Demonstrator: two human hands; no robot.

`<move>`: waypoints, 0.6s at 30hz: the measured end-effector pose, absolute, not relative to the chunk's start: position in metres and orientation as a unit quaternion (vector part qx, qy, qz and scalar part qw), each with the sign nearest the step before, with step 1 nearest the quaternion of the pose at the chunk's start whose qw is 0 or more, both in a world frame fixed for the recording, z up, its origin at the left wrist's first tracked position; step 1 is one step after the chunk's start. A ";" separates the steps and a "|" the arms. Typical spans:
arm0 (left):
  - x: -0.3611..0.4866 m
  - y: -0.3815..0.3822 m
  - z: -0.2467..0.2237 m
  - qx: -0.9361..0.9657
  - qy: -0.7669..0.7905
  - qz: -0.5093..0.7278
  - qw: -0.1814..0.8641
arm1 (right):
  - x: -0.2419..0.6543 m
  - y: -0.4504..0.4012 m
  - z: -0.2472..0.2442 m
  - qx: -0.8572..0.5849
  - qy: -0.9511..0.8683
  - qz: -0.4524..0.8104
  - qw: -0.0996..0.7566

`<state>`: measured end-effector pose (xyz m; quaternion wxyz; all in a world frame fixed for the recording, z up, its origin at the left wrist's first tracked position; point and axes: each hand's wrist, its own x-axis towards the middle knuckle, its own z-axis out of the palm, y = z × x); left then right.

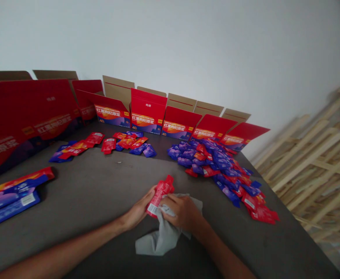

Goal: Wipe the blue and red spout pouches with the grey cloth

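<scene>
Two hands are gripping one red sachet, its long axis running toward one o'clock, with the left hand closed on its lower edge, the right hand pressing a grey cloth against it, and a heap of purple and red sachets lying toward two o'clock.

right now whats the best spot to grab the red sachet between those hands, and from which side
The red sachet is probably best pinched by its flat upper end, coming from the far side. The left hand grips one long edge, and the right hand with the grey cloth covers the other, leaving that end sticking out bare.
</scene>
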<state>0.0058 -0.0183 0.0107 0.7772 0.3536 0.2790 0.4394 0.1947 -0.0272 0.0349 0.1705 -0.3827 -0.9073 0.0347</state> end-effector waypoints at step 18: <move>0.007 -0.018 0.007 0.317 0.254 0.457 0.791 | 0.195 -0.026 0.034 -0.366 -0.914 0.048 0.169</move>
